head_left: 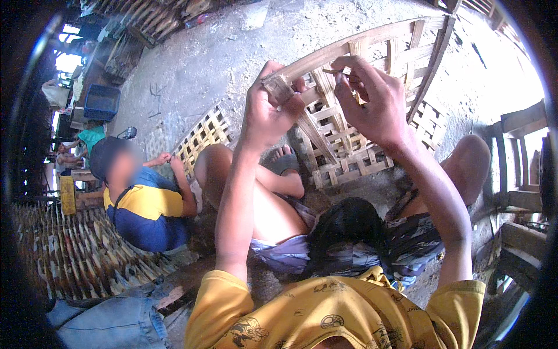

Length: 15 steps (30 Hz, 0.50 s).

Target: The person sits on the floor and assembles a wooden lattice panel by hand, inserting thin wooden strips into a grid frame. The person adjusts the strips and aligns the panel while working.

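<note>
Head view: left hand [268, 116] grips one end of the rim of a woven slat lattice [314, 58], which spans beyond both hands; right hand [375, 96], apart, pinches a thin sliver [329, 71]. Step, judged: edge detail work. Next move calls for steady left grip, fine right fingertip control.

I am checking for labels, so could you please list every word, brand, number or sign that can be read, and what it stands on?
No text reads clearly.
Yellow shirt: small dark lettering beside the printed drawings, too small to read reliably.
Yellow panel at left: any marks are too blurred to read.
Held slatted lattice: none visible.
</note>
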{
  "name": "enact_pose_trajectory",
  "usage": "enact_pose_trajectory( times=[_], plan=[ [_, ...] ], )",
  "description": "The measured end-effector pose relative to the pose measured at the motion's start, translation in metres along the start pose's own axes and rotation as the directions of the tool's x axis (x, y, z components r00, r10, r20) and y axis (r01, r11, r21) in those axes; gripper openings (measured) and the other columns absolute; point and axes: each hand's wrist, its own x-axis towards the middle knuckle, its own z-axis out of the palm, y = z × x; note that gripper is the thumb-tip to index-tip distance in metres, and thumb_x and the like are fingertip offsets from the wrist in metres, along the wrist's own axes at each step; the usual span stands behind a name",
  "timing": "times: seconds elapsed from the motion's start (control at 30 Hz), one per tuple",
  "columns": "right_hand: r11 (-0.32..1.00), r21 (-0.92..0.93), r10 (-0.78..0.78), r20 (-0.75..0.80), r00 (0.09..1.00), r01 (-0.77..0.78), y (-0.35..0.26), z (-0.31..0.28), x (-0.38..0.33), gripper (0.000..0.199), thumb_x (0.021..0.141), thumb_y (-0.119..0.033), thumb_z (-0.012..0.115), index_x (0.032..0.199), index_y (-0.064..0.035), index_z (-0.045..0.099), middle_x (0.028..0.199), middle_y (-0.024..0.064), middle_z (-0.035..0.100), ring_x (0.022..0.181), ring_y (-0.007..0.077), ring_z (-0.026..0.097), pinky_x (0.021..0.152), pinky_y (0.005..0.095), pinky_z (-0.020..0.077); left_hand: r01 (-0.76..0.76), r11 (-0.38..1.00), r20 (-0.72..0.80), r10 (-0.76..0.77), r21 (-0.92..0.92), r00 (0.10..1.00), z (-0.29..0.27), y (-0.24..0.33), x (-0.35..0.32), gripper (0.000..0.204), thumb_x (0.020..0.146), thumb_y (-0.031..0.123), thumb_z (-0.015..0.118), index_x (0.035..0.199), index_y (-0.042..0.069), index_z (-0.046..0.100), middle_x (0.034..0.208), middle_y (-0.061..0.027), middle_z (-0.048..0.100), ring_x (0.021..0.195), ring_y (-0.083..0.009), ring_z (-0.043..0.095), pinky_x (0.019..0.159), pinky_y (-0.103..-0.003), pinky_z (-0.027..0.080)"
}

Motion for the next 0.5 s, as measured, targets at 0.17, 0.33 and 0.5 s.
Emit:
enact_pose_trajectory(
  times=[0.17,0.33,0.5],
  plan=[
    [0.999,-0.036,-0.021,-0.122,0.992,0.016,-0.005,-0.021,0.017,0.034,0.097,-0.014,0.068,0.130,-0.0089,0.062,0.056,-0.0018,0.056,0.048,0.0021,0.047,0.044,0.0233,0.0334,-0.031,0.999,0.031,0.029,0.045,0.999,0.003,0.002,-0.001,0.027,0.084,-0.002,0.068,0.106,0.004,0.055,0.090,-0.0014,0.066,0.086,-0.0064,0.063,0.073,-0.023,0.052],
    [0.994,-0.109,0.017,-0.043,0.999,-0.022,-0.002,-0.030,0.015,0.017,0.089,-0.024,0.074,0.100,-0.0128,0.067,0.063,0.0074,0.067,0.053,0.0252,0.068,0.047,0.0378,0.0505,-0.055,0.988,0.006,0.055,0.142,0.998,-0.007,-0.006,0.003,0.029,0.083,0.002,0.072,0.105,0.004,0.054,0.087,-0.0012,0.065,0.084,-0.0067,0.063,0.071,-0.024,0.053],
    [0.991,-0.130,-0.020,-0.012,1.000,0.018,-0.009,-0.031,0.012,0.019,0.088,-0.026,0.074,0.098,-0.0133,0.064,0.065,0.0095,0.069,0.054,0.0297,0.069,0.048,0.0412,0.0525,-0.056,0.986,-0.062,0.067,0.157,0.996,-0.006,-0.011,0.004,0.036,0.088,0.018,0.078,0.107,0.005,0.050,0.086,-0.0019,0.063,0.080,-0.0073,0.062,0.070,-0.025,0.052]
  ],
)
